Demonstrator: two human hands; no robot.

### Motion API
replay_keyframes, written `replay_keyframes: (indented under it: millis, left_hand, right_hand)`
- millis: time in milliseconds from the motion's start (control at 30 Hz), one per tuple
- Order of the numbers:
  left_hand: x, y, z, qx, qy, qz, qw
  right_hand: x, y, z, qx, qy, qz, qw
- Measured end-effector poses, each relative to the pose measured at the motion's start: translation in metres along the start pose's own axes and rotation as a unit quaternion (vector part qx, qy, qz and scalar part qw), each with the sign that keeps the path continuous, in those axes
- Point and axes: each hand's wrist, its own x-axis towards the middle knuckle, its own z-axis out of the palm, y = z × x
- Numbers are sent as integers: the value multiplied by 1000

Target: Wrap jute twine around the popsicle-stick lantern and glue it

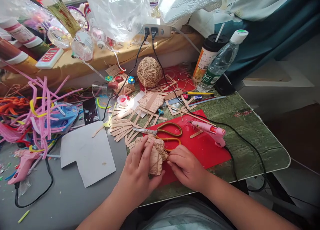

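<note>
A small block-shaped piece made of wooden craft sticks (155,163) is gripped by my left hand (135,170), fingers over its top and thumb at its near side. Jute twine (160,150) crosses its right part. At that right edge, my right hand (185,166) has its fingers pinched together on the twine. A strand rises from the piece toward a ball of twine (149,72) behind it. Just beyond my hands lie scissors (172,130) with yellowish handles, partly on a red sheet (205,153). A pink glue gun (211,131) rests on that sheet.
Loose craft sticks (121,128) spread behind my hands. A water bottle (220,63) and a black-lidded cup (206,54) stand at the back right. Left are white card (90,153), pipe cleaners (45,113) and another pink glue gun (25,163). Black cords cross the table.
</note>
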Motion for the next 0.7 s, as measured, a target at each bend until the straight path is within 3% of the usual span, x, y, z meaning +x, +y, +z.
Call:
replay_keyframes:
  millis: [433, 700]
  left_hand:
    - [2, 1, -1, -15, -19, -16, 1000]
    - [2, -2, -4, -18, -5, 15, 1000]
  right_hand:
    - [0, 0, 1, -7, -3, 17, 1000]
    - [1, 1, 1, -7, 1, 25, 1000]
